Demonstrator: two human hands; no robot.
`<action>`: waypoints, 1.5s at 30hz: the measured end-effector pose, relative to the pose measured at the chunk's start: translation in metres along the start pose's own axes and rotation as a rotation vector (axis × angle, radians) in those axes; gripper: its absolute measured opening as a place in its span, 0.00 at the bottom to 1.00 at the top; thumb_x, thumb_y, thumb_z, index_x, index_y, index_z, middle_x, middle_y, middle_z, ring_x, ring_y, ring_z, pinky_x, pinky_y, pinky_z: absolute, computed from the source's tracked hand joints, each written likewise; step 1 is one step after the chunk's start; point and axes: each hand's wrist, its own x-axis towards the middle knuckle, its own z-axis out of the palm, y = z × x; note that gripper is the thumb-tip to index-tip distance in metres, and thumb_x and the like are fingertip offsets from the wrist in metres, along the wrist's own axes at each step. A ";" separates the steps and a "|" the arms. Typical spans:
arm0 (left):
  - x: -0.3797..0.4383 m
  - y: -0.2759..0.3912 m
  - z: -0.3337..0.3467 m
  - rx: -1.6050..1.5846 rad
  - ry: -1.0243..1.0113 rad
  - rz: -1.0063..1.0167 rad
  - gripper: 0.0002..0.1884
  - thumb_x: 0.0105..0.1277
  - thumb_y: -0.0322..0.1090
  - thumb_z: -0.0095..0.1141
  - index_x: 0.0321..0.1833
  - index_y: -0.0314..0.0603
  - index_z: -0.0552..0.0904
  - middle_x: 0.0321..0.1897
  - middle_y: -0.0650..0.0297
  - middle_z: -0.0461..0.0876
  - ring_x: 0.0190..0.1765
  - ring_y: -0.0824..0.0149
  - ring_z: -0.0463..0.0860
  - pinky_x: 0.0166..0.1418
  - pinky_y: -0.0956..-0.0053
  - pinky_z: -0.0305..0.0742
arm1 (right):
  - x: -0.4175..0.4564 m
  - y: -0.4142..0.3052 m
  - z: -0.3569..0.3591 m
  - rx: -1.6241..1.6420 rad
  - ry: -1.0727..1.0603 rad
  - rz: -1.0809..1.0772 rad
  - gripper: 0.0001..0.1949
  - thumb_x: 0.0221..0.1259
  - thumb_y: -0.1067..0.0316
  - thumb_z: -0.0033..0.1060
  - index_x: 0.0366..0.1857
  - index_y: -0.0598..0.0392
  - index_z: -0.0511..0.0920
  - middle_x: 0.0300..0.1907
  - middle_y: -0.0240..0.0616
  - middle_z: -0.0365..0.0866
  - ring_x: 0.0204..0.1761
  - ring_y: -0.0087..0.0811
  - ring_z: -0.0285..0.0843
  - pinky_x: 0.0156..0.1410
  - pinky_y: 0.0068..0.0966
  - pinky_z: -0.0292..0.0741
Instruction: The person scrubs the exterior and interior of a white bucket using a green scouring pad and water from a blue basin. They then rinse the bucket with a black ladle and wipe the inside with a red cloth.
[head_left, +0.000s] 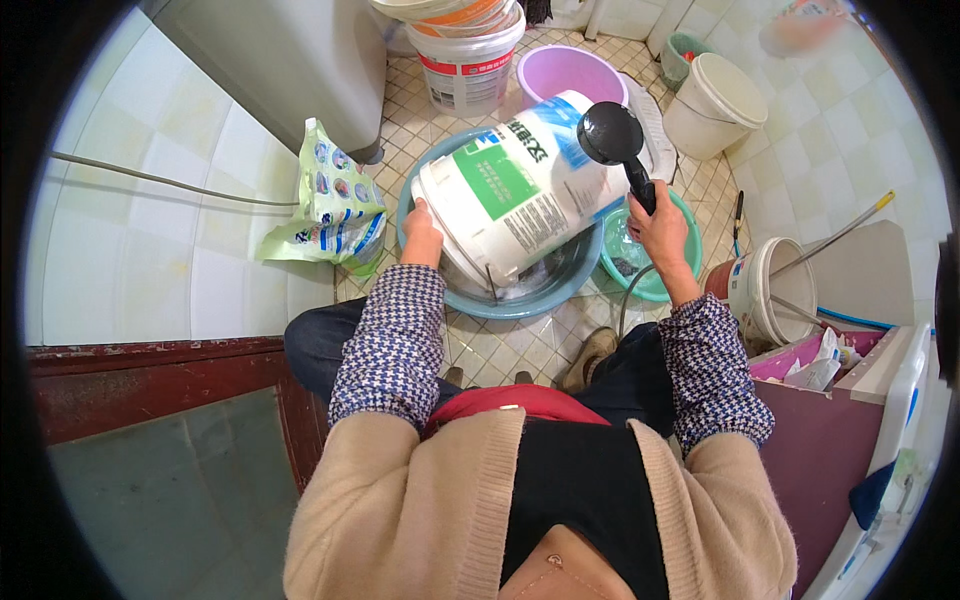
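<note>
A large white plastic bucket with green and blue print lies tilted on its side over a blue-grey basin. My left hand grips its rim at the left, with the fingers partly hidden. My right hand is closed around the handle of a black shower head, which is beside the bucket's upper right side. A grey hose hangs below that hand. Under and beside it, a green basin holds water and a dark item. Some suds or water show in the blue-grey basin below the bucket.
Behind are stacked white buckets and a purple basin. A green detergent pouch stands at the left by the tiled wall. At the right are a lidded white bucket, a bucket with a stick and a purple cabinet.
</note>
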 end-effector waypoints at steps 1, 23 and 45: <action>0.006 0.008 -0.007 -0.078 -0.059 -0.092 0.22 0.73 0.40 0.49 0.62 0.29 0.71 0.55 0.49 0.78 0.54 0.52 0.81 0.57 0.57 0.78 | 0.000 -0.002 0.000 0.008 0.002 -0.012 0.17 0.61 0.51 0.61 0.45 0.49 0.72 0.30 0.49 0.82 0.36 0.57 0.80 0.38 0.48 0.73; -0.044 -0.071 -0.049 -0.037 -0.617 -0.095 0.37 0.70 0.58 0.46 0.74 0.42 0.57 0.73 0.58 0.62 0.72 0.55 0.63 0.76 0.55 0.56 | -0.049 -0.014 0.039 0.164 -0.077 -0.207 0.17 0.58 0.57 0.65 0.47 0.49 0.74 0.28 0.49 0.81 0.30 0.51 0.80 0.33 0.39 0.73; -0.075 -0.096 -0.032 -0.069 0.017 -0.125 0.40 0.60 0.29 0.66 0.72 0.42 0.56 0.64 0.50 0.68 0.62 0.48 0.74 0.57 0.44 0.77 | -0.006 0.024 0.038 0.400 0.246 0.105 0.19 0.59 0.55 0.66 0.47 0.54 0.73 0.33 0.50 0.82 0.34 0.49 0.82 0.38 0.40 0.74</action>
